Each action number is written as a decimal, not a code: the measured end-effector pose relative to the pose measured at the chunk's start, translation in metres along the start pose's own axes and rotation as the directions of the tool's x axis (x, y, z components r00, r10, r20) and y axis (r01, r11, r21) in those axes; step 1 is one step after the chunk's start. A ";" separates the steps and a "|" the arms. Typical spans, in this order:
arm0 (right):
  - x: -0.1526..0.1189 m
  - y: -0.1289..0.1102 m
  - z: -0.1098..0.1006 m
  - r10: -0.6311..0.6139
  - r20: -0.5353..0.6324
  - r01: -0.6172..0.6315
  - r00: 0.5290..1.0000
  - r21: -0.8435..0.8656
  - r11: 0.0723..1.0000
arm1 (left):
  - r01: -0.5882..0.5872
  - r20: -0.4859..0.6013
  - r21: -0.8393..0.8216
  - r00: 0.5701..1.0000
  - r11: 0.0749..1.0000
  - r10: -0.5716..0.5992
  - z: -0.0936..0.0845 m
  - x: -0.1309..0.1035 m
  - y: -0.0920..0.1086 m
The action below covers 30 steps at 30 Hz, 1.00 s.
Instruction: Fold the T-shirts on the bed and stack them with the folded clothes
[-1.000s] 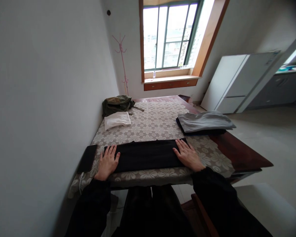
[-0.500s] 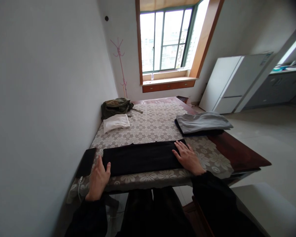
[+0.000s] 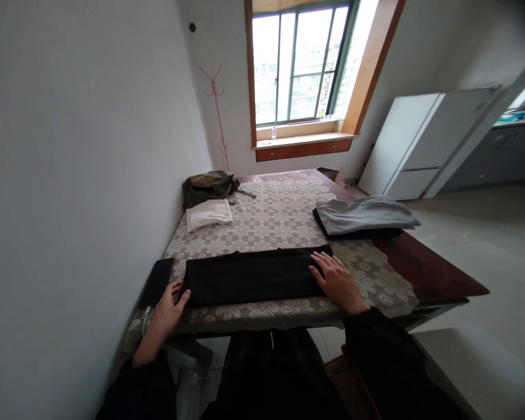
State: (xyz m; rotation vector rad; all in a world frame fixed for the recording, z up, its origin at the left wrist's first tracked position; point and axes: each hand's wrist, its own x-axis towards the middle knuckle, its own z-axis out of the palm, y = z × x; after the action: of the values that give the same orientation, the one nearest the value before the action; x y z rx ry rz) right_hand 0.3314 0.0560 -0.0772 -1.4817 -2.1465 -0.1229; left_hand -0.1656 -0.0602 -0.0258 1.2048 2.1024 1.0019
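A black cloth (image 3: 254,277), folded into a long flat strip, lies across the near part of the table on a lace tablecloth (image 3: 266,224). My left hand (image 3: 170,306) is at the strip's left end, thumb and fingers apart, near its edge. Flat on the right end of the cloth rests my right hand (image 3: 336,279), its fingers stretched out. Farther back on the right sits a stack of folded clothes with a grey one (image 3: 365,214) on top. A folded white cloth (image 3: 209,214) lies at the back left.
Behind the white cloth is a green backpack (image 3: 210,186) by the wall. A dark flat object (image 3: 156,282) and a white cable (image 3: 146,319) are left of my left hand. A pale seat (image 3: 472,361) stands at the lower right.
My left hand has shifted a little left and its fingers now bend toward the end of the black cloth. My right hand stays on the cloth. The view has shifted slightly.
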 end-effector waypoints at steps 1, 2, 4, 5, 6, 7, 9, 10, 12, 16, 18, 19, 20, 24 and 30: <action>0.000 0.000 0.000 -0.002 -0.001 0.002 1.000 0.001 1.000 | 0.037 0.036 -0.086 0.999 0.996 -0.034 -0.002 0.002 0.001; 0.000 0.000 -0.001 -0.003 -0.004 0.003 1.000 0.000 1.000 | 0.071 0.085 -0.169 0.995 0.983 -0.057 -0.004 0.002 0.003; -0.001 -0.001 -0.002 -0.003 -0.009 0.003 1.000 -0.004 1.000 | 0.124 0.201 -0.315 0.978 0.941 -0.061 -0.008 -0.001 0.006; -0.001 -0.002 -0.002 -0.002 -0.012 0.002 1.000 -0.005 1.000 | 0.149 0.258 -0.369 0.965 0.918 -0.053 -0.010 -0.003 0.009; -0.001 -0.002 -0.003 -0.002 -0.014 0.001 1.000 -0.007 1.000 | 0.172 0.304 -0.408 0.952 0.897 -0.044 -0.012 -0.006 0.011; -0.001 -0.003 -0.003 -0.001 -0.014 0.001 1.000 -0.008 1.000 | 0.190 0.335 -0.434 0.941 0.881 -0.038 -0.014 -0.009 0.014; -0.001 -0.004 -0.003 0.002 -0.014 -0.002 1.000 -0.011 1.000 | 0.204 0.357 -0.455 0.934 0.867 -0.033 -0.018 -0.012 0.020; -0.001 -0.004 -0.003 0.004 -0.014 -0.004 1.000 -0.011 1.000 | 0.205 0.359 -0.456 0.933 0.866 -0.031 -0.018 -0.012 0.024; -0.001 -0.005 -0.003 0.008 -0.013 -0.008 1.000 -0.005 1.000 | 0.210 0.362 -0.457 0.931 0.864 -0.035 -0.018 -0.011 0.030; 0.000 -0.006 -0.007 0.013 -0.019 -0.013 1.000 0.036 0.999 | 0.230 0.370 -0.476 0.928 0.849 -0.043 -0.009 -0.002 0.039; 0.000 -0.007 -0.011 -0.001 -0.037 0.004 0.999 0.088 0.996 | 0.207 0.345 -0.468 0.938 0.859 -0.038 -0.003 0.003 0.041; 0.000 -0.008 -0.014 -0.013 -0.053 0.019 0.998 0.126 0.992 | 0.187 0.323 -0.452 0.946 0.872 -0.035 0.000 0.005 0.040; -0.001 -0.010 -0.018 -0.022 -0.075 0.035 0.997 0.171 0.985 | 0.165 0.297 -0.433 0.954 0.886 -0.032 0.002 0.007 0.040; -0.009 -0.026 -0.033 0.050 -0.211 0.044 0.976 0.422 0.905 | 0.095 0.209 -0.392 0.978 0.915 -0.012 0.002 0.014 0.033; -0.034 -0.082 -0.041 0.362 -0.163 -0.048 0.918 0.860 0.507 | 0.047 0.042 -0.513 0.999 0.857 -0.030 -0.024 0.014 0.037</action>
State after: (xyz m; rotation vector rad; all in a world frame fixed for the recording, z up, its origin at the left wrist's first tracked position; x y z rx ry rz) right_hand 0.2822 -0.0199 -0.0397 -0.9849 -1.3545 0.6555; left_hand -0.1710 -0.0442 0.0174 0.8902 1.6628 1.4011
